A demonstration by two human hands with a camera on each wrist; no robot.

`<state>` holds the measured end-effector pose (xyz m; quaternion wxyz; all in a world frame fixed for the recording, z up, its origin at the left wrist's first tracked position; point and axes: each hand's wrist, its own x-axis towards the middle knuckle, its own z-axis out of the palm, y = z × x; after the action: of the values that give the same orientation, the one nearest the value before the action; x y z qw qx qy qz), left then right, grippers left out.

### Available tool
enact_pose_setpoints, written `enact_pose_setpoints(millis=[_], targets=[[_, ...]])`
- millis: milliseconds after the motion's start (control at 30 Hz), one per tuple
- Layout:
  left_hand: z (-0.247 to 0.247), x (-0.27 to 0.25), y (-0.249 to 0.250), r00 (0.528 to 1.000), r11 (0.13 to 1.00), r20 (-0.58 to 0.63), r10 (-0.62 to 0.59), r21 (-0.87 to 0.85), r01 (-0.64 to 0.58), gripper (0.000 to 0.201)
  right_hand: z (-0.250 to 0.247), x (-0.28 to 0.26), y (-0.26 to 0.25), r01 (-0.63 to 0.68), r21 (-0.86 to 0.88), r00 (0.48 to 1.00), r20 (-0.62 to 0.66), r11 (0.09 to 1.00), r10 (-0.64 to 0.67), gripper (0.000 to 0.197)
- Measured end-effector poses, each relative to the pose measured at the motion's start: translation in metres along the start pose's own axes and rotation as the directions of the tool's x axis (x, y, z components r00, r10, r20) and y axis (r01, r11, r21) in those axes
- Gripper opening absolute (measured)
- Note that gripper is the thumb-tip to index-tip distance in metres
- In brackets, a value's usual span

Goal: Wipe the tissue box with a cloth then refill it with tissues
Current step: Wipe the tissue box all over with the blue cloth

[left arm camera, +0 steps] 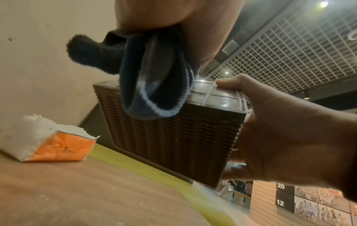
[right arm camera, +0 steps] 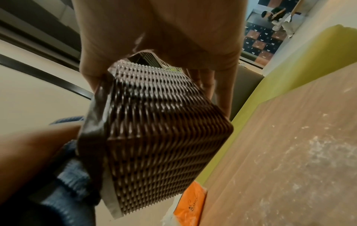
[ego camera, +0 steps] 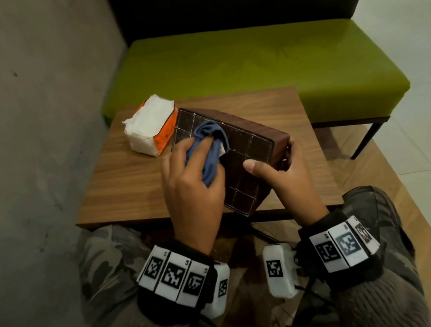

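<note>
A dark brown woven tissue box is held tilted above the wooden table, its flat gridded base facing up. My right hand grips its near right end, thumb on the base and fingers round the side. My left hand holds a bunched blue cloth and presses it on the base. In the left wrist view the cloth hangs over the box. The right wrist view shows the box's woven side. An opened orange-and-white tissue pack lies at the table's far left.
A green cushioned bench with a dark backrest stands right behind the table. A grey wall runs along the left. Tiled floor lies to the right. The table's surface shows light dust in the wrist views.
</note>
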<state>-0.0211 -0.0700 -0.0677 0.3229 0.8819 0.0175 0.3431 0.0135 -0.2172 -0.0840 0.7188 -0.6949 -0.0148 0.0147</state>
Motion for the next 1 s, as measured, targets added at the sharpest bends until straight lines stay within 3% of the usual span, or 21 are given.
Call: enact_pose_setpoints(millis=[133, 200, 267, 333, 400, 433, 500, 567, 667, 733, 833, 900, 1000], targets=[[-0.002, -0.018, -0.006, 0.986, 0.992, 0.126, 0.109, 0.042, -0.115, 0.036, -0.007, 0.004, 0.003, -0.025, 0.071, 0.997, -0.067, 0.997, 0.03, 0.086], [-0.005, -0.031, -0.02, 0.972, 0.989, 0.208, 0.108, 0.078, -0.126, 0.037, -0.013, 0.006, 0.005, -0.055, 0.097, 0.995, -0.081, 0.994, 0.063, 0.087], [-0.01, -0.033, -0.035, 0.978, 0.997, 0.21, -0.002, 0.074, -0.013, 0.035, -0.016, 0.006, 0.006, -0.065, 0.083, 0.995, -0.071, 0.994, 0.071, 0.086], [-0.015, -0.026, -0.045, 0.974, 0.982, 0.156, -0.164, -0.063, 0.176, 0.023, -0.017, 0.006, 0.008, -0.078, 0.084, 0.995, -0.047, 0.993, 0.082, 0.084], [-0.023, -0.015, -0.049, 0.918, 0.877, 0.147, -0.368, -0.274, 0.395, 0.015, -0.02, 0.008, 0.011, -0.105, 0.092, 0.994, -0.002, 0.99, 0.106, 0.08], [-0.026, -0.009, -0.055, 0.86, 0.782, 0.192, -0.473, -0.358, 0.51, 0.023, -0.022, 0.008, 0.012, -0.122, 0.103, 0.992, 0.032, 0.987, 0.12, 0.077], [-0.032, -0.001, -0.067, 0.708, 0.509, 0.389, -0.589, -0.502, 0.7, 0.058, -0.026, 0.008, 0.014, -0.172, 0.11, 0.981, 0.115, 0.979, 0.159, 0.076], [-0.034, 0.0, -0.081, 0.618, 0.319, 0.578, -0.533, -0.538, 0.78, 0.097, -0.027, 0.008, 0.014, -0.223, 0.086, 0.961, 0.186, 0.971, 0.205, 0.077], [-0.034, -0.007, -0.082, 0.565, 0.339, 0.745, -0.355, -0.46, 0.82, 0.117, -0.026, 0.01, 0.008, -0.214, 0.038, 0.95, 0.241, 0.976, 0.199, 0.071], [-0.034, -0.011, -0.078, 0.522, 0.324, 0.798, -0.301, -0.429, 0.843, 0.113, -0.026, 0.012, 0.002, -0.176, 0.018, 0.95, 0.264, 0.984, 0.165, 0.061], [-0.033, -0.016, -0.072, 0.498, 0.25, 0.805, -0.323, -0.435, 0.865, 0.099, -0.028, 0.012, -0.004, -0.16, 0.022, 0.944, 0.297, 0.987, 0.146, 0.058], [-0.028, -0.019, -0.07, 0.49, 0.177, 0.793, -0.363, -0.458, 0.871, 0.096, -0.029, 0.011, -0.002, -0.165, 0.03, 0.938, 0.313, 0.986, 0.148, 0.075], [-0.017, -0.021, -0.064, 0.541, 0.1, 0.731, -0.416, -0.555, 0.826, 0.084, -0.025, 0.007, 0.009, -0.248, 0.137, 0.933, 0.299, 0.959, 0.199, 0.122]])
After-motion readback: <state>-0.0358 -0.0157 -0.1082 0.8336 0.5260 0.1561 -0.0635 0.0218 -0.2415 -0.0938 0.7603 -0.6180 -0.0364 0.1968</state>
